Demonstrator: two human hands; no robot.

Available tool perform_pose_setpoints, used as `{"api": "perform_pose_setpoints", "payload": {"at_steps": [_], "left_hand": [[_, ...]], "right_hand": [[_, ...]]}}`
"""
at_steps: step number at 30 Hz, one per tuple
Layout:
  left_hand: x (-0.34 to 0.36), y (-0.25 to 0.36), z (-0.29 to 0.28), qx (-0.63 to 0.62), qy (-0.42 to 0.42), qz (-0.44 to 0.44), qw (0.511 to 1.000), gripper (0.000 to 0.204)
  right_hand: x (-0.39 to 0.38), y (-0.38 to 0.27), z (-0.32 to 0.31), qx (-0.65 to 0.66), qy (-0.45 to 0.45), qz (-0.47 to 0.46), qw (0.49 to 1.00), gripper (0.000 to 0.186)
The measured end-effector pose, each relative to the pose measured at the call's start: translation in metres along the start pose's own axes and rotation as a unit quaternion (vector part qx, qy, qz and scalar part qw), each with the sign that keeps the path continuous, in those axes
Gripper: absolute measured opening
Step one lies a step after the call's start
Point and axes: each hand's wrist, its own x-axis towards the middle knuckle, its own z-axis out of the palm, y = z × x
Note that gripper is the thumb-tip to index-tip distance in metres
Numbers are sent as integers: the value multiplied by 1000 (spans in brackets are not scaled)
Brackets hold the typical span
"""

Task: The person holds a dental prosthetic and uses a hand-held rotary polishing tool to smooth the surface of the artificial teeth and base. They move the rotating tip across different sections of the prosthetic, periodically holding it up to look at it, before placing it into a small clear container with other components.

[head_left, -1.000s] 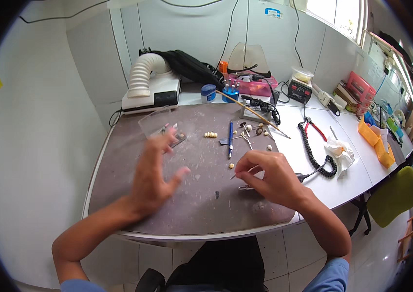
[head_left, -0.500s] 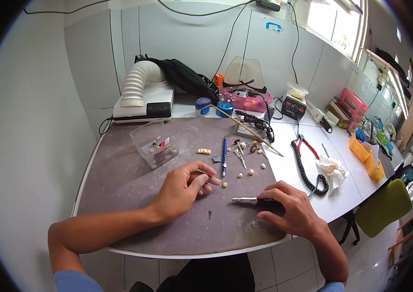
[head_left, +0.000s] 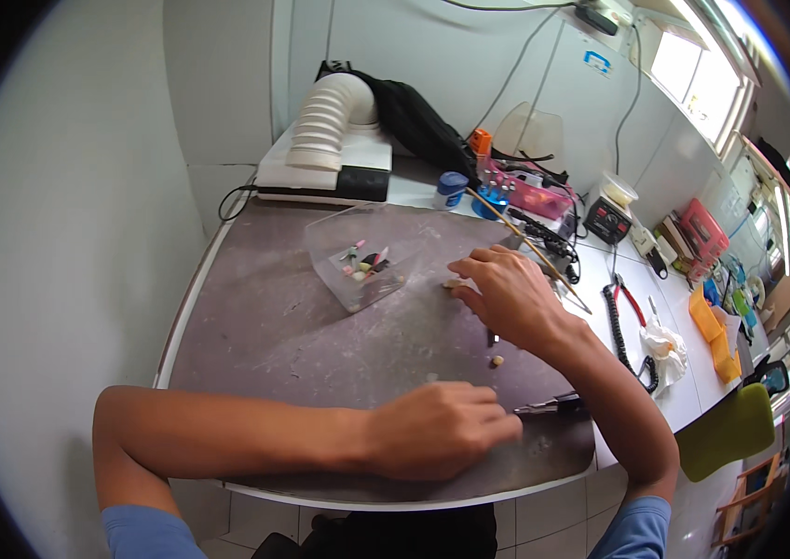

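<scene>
My right hand (head_left: 516,293) reaches over the middle of the desk, its thumb and fingers apart around a short row of cream, tooth-like pieces (head_left: 454,283). The hand covers most of the row, and contact is unclear. My left hand (head_left: 442,430), slightly blurred, is curled closed low over the front of the desk; whatever it may hold is hidden. Beside its fingertips lies a handpiece (head_left: 544,407) with a metal tip and dark body. A single small cream tooth-like piece (head_left: 497,361) rests beneath my right wrist. Next to that wrist the end of a blue pen-like tool (head_left: 494,339) shows.
A clear plastic box (head_left: 344,291) with small coloured items stands left of my right hand. Behind are a white machine with a ribbed hose (head_left: 320,126), a blue jar (head_left: 450,190) and a wooden stick (head_left: 530,244). Red-handled pliers (head_left: 631,303) and a coiled cord (head_left: 620,340) lie right.
My right hand has let go of the handpiece and moved forward and left to the row of tooth-like pieces. My left hand has come down nearer the desk's front, beside the handpiece. The view has shifted.
</scene>
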Motion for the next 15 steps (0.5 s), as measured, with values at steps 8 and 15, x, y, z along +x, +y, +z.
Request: {"api": "perform_pose_setpoints", "payload": {"at_steps": [8, 15], "left_hand": [[-6, -5, 8, 2, -21, 55, 998, 18], [-5, -4, 2, -9, -50, 47, 998, 17]], "right_hand": [[38, -10, -17, 172, 47, 63, 982, 12], [59, -29, -34, 460, -41, 119, 879, 23]]}}
